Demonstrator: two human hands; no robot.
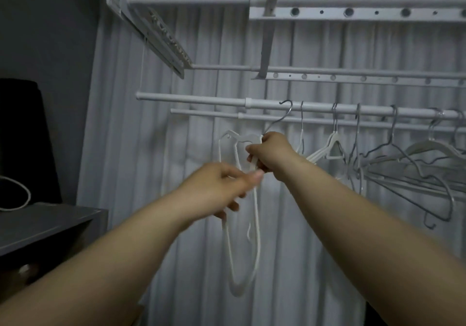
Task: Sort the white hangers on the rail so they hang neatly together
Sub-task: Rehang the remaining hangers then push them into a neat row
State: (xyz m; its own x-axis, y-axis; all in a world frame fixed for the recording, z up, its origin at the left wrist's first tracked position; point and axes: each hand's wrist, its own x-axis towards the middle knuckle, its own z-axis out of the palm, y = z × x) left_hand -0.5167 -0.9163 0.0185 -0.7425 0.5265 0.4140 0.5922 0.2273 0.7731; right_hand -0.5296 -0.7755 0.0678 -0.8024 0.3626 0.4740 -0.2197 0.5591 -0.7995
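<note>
Grip and clearance at the rail [191, 99]. Your right hand [271, 154] is closed round the necks of a small bunch of white hangers [257, 224], just under their metal hook [290, 108]. Holding there gathers the bunch into one unit and lets you steer the hook. Your left hand [222, 184] pinches a strand of the same bunch lower down, close beside the right hand; this probably stops the long bodies from swinging or fanning apart. The bunch hangs turned edge-on to you and drops well below both hands. Its hook leans left across the front of the rail, but you cannot tell from this view whether it sits over the bar or only overlaps it. To the right, other hangers [333, 137] already crowd the rail, white ones nearest and tangled grey wire ones beyond, so the neat group likely belongs against that nearest white cluster. Open room lies to the left, where the rail runs bare to its end cap in front of the curtain [151, 149]. Edges to mind are the thinner second bar [206, 113] just behind and below the rail, the neighbouring hook immediately right of yours, and the dark shelf [50, 219] low on the left.
</note>
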